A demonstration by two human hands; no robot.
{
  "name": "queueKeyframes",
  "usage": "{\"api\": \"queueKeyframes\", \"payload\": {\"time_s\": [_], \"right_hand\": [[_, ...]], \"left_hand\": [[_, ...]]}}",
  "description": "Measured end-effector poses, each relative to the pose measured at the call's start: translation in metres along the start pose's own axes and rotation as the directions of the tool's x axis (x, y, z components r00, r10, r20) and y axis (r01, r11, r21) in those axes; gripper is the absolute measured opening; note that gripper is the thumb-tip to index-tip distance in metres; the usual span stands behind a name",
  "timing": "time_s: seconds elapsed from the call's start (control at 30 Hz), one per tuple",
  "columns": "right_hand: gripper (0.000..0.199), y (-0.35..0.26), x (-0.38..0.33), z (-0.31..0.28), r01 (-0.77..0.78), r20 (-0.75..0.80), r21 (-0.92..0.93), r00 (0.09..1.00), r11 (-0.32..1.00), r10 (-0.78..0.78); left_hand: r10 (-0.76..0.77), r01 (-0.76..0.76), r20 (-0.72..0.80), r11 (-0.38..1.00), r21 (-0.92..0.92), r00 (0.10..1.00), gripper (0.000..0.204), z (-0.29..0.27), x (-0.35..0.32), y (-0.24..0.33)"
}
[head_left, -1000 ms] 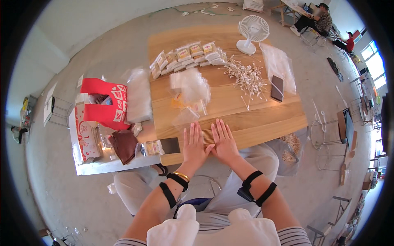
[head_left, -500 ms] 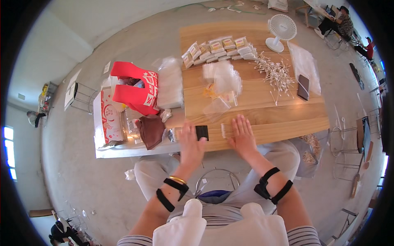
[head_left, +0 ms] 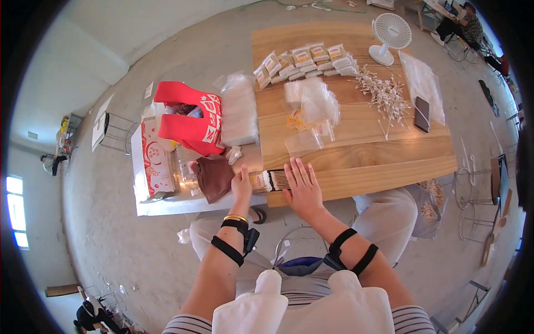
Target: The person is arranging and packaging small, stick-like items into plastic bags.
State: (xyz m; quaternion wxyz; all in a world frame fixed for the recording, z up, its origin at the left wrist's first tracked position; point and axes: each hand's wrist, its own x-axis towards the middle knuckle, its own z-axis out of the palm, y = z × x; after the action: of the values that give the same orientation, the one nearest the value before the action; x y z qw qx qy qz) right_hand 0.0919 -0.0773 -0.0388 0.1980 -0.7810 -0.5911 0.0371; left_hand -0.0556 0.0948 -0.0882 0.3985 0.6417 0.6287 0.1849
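At the table's near edge my left hand [head_left: 241, 189] is closed at the left end of a small clear packet [head_left: 258, 181] with a yellowish label. Next to the packet's right end lies a row of cotton swabs [head_left: 280, 180], side by side over a black strip, white tips toward the packet. My right hand [head_left: 304, 192] lies flat, fingers together and stretched out, against the right end of the row. Whether the tips are inside the packet I cannot tell. Beyond my hands lie loose clear bags [head_left: 320, 106] and a heap of loose swabs [head_left: 384, 92].
Filled swab packets [head_left: 306, 61] line the far side, near a white fan [head_left: 391, 33]. A phone [head_left: 422, 114] lies at the right on a plastic bag. On the left are a red bag [head_left: 194, 119], a stack of clear bags [head_left: 239, 111], a brown cloth [head_left: 213, 178] and a box [head_left: 154, 161].
My right hand has moved left, and the swab row now lies over the black strip. My left hand has shifted left off the strip and closed at the packet. The view has shifted slightly.
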Motion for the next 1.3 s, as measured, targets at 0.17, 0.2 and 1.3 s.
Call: {"api": "queueKeyframes", "payload": {"time_s": [0.17,0.2,1.3], "right_hand": [[0.075,-0.005,0.003,0.004,0.023,-0.002,-0.065,1.000,0.998,-0.023],[0.076,-0.007,0.005,0.006,0.037,-0.006,-0.103,0.999,0.994,-0.038],[0.053,-0.036,0.022,0.013,-0.402,0.187,0.695,0.902,0.596,0.390]], "left_hand": [[-0.131,0.147,0.066,0.898,-0.414,0.989,0.067,0.010,0.001,-0.006],[-0.132,0.147,0.064,0.899,-0.413,0.989,0.067,0.010,0.000,-0.007],[-0.222,0.478,0.425,0.471,-0.741,0.878,0.040,-0.034,-0.038,0.017]]}}
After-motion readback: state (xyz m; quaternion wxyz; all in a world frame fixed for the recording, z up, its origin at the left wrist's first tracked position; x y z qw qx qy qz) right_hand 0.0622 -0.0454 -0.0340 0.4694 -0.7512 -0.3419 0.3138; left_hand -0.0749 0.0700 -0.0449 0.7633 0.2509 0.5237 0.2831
